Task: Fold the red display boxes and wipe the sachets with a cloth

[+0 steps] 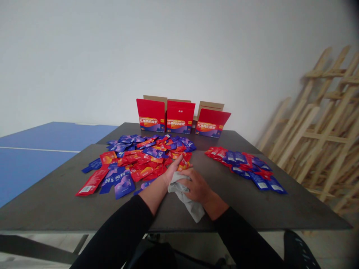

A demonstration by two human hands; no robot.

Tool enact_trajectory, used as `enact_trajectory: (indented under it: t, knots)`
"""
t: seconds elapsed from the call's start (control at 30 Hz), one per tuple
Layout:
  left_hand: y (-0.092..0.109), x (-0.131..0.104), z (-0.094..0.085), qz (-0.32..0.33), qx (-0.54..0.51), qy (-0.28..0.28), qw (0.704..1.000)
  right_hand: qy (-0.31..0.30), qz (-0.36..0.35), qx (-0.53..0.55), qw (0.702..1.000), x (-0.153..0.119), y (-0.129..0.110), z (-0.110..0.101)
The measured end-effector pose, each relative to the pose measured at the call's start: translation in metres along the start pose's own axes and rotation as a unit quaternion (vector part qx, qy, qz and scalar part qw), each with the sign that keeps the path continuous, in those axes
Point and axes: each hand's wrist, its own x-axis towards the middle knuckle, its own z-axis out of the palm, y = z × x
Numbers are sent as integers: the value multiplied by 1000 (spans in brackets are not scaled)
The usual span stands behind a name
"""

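Note:
In front of me, above the near middle of the table, my left hand (171, 172) is closed on a red sachet (184, 162) with orange fruit printed on it. A crumpled light grey cloth (192, 207) is bunched in my right hand (198, 186), its loose end hanging toward the table's front edge. The cloth and the right fingers lie against the left hand, just below the sachet. Left of and beyond my hands spreads a loose heap of red and blue-purple sachets (143, 164). To the right, more sachets (239, 161) lie in overlapping rows.
Three open red printed boxes, a left one (151, 116), a middle one (180, 117) and a right one (211, 123), stand along the back of the dark table (98, 213). A blue table (36, 157) adjoins at left. Wooden frames (322, 130) lean at right.

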Motion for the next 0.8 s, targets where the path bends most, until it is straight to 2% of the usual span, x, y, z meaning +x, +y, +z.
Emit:
enact_trajectory:
  t: [0.07, 0.13, 0.2, 0.3, 0.43, 0.67, 0.8]
  knots:
    - [-2, 3, -3, 11, 7, -7, 1000, -18, 4, -2, 1000, 0, -1, 2]
    - [-6, 4, -6, -4, 16, -26, 1000, -8, 31, -4, 999, -1, 0, 3]
    - [-10, 4, -5, -19, 30, -30, 999, 17, 67, -5, 998, -2, 3, 4]
    - [-18, 3, 0, -5, 57, -14, 998, 65, 128, -18, 990, -4, 8, 5]
    - [-25, 2, 10, 3, 80, -21, 997, 111, 207, -52, 971, -4, 18, 7]
    - [-22, -7, 14, -14, 107, -52, 993, 163, 293, -88, 938, -9, 37, 5]
    - [-13, -8, 7, -23, 120, -17, 992, 182, 321, -99, 924, -12, 45, 5]
